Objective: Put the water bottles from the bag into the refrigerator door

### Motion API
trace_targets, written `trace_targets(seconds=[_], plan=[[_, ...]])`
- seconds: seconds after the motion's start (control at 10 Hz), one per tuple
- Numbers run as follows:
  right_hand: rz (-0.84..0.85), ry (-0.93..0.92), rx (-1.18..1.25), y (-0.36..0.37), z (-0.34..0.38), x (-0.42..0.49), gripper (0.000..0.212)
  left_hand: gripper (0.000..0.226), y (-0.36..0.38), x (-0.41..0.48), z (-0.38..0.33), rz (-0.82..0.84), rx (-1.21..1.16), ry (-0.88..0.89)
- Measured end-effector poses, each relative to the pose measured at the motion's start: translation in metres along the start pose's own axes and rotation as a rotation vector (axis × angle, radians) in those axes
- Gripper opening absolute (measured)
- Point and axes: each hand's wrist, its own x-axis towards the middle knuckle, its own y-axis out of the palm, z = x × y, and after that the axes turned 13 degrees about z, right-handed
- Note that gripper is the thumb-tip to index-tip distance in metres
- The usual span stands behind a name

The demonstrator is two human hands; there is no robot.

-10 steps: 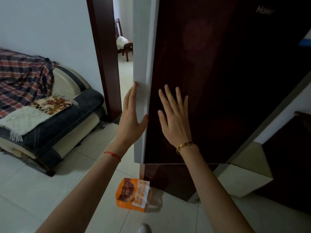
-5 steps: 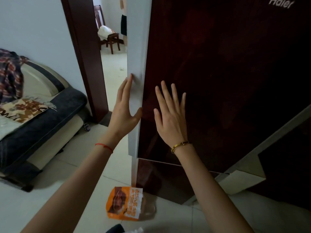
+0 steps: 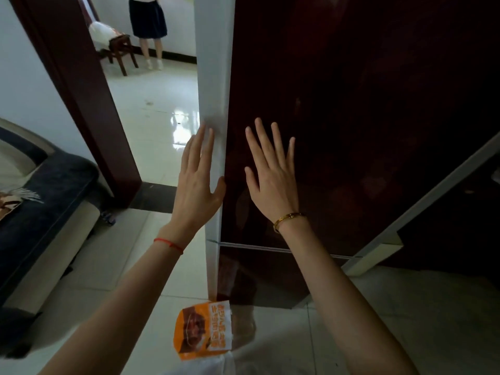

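The refrigerator's dark red upper door [image 3: 351,117] fills the right half of the view, and its pale side edge [image 3: 215,77] runs down the middle. My left hand [image 3: 198,182] lies flat against that pale edge, fingers spread. My right hand [image 3: 270,171] presses flat on the dark front, fingers apart. Neither hand holds anything. An orange and white bag [image 3: 203,330] stands on the floor tiles below, by the lower door [image 3: 257,277]. No water bottles show.
A dark and cream sofa [image 3: 40,212] stands at the left. A brown door frame [image 3: 81,104] opens onto another room with a wooden chair [image 3: 119,47] and a standing person [image 3: 148,23]. Pale floor tiles [image 3: 121,266] lie between sofa and refrigerator.
The door has swung towards the refrigerator body under both flat hands. My view has shifted left and forward, so less sofa and more of the far room shows.
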Motion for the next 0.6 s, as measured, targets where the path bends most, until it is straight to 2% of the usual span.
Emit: trace_targets(seconds=[0.3,0.5,0.6], plan=[[0.023,0.033,0.046,0.001,0.006,0.004,0.076,0.087,0.001,0.004,0.018,0.081,0.147,0.034],[0.063,0.044,0.159,-0.013,0.018,-0.005,0.079,0.087,-0.017,-0.002,0.021,0.177,0.079,0.042],[0.082,0.104,0.223,-0.014,0.024,-0.022,0.081,0.085,-0.024,-0.018,0.023,0.204,0.003,0.101]])
